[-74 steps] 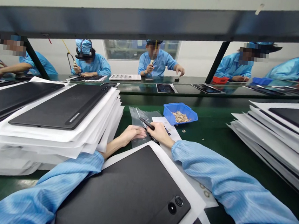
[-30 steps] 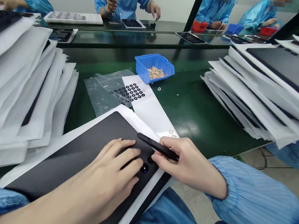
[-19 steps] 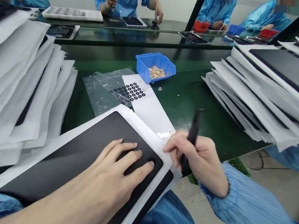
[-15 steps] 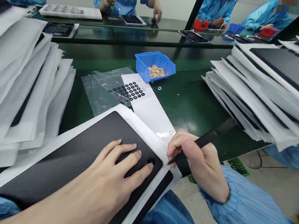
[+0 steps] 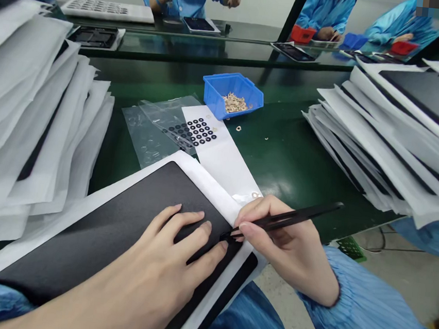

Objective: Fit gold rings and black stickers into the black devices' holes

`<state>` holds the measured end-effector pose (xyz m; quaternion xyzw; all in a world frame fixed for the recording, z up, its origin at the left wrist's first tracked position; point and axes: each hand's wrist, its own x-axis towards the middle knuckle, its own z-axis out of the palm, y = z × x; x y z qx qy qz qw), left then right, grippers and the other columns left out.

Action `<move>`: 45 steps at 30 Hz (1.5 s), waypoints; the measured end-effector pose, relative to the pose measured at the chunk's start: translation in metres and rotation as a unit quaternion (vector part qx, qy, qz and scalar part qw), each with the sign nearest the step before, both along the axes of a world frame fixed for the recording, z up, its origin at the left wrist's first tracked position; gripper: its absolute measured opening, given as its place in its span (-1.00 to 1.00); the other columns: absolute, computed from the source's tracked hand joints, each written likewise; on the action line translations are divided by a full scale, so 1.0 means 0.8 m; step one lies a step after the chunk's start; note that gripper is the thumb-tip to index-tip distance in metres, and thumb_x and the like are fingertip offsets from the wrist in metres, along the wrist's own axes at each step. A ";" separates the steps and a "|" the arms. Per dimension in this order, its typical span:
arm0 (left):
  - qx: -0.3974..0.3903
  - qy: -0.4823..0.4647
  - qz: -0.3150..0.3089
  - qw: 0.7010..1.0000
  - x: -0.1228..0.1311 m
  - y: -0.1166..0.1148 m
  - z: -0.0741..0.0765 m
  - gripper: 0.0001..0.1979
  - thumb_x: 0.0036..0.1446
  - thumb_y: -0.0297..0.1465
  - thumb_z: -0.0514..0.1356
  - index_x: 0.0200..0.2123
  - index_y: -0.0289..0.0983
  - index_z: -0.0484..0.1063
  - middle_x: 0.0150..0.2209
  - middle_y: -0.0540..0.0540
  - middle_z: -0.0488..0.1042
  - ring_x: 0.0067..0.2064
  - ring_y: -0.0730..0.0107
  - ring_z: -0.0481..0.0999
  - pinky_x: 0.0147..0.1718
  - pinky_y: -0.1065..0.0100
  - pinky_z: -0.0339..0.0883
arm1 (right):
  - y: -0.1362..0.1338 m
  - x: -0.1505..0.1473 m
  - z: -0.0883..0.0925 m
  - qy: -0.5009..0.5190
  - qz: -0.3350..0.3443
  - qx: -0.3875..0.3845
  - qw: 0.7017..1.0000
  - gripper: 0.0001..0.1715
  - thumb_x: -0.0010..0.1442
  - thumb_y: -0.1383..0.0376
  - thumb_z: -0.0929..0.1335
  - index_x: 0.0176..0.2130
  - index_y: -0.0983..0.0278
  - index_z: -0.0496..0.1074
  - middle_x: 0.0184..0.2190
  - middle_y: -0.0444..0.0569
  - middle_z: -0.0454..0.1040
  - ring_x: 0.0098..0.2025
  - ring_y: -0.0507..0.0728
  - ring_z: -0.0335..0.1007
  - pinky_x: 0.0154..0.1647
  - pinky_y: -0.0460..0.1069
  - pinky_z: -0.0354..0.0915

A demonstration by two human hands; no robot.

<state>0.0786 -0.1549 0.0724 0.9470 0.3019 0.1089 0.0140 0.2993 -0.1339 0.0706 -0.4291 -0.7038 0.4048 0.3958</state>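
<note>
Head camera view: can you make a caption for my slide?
A left hand rests on a black tablet while a right hand holds black tweezers to its edge.

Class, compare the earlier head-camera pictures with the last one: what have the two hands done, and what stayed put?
The left hand moved from the plastic bag onto the black tablet, fingers spread near its corner. The right hand kept hold of the black tweezers, swinging them from upright to nearly level, tips at the tablet's corner. The blue bin and the sheet of black rings stayed put.
</note>
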 end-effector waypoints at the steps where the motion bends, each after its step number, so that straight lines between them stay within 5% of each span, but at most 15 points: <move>1: 0.000 -0.002 0.000 1.000 0.000 0.000 0.000 -0.56 0.14 -0.51 0.07 0.11 -0.22 0.29 -0.05 -0.09 0.40 0.08 0.04 0.25 0.07 0.01 0.08 | 0.000 0.000 0.001 -0.004 0.001 0.002 1.000 -0.92 0.22 0.34 0.33 -0.35 0.22 0.36 -0.43 -0.11 0.43 -0.43 0.04 0.37 -0.47 -0.05 0.31; 38: -0.004 0.011 -0.008 1.000 -0.001 0.003 0.001 -0.62 0.20 -0.41 0.09 0.10 -0.21 0.30 -0.03 -0.10 0.41 0.06 0.06 0.31 0.08 -0.02 0.13 | 0.001 -0.004 -0.001 -0.009 -0.012 0.030 0.999 -0.90 0.21 0.33 0.35 -0.38 0.25 0.40 -0.47 -0.06 0.44 -0.43 0.07 0.38 -0.46 -0.02 0.32; 45: -0.015 -0.032 0.027 0.999 0.005 -0.003 -0.004 -0.88 0.16 -0.52 0.08 -0.28 -0.28 0.41 -0.09 -0.06 0.44 0.09 0.13 0.28 0.21 0.01 -0.04 | -0.005 0.002 0.001 0.082 0.037 -0.005 0.996 -0.90 0.21 0.37 0.35 -0.38 0.26 0.40 -0.49 -0.06 0.46 -0.43 0.08 0.43 -0.44 -0.01 0.37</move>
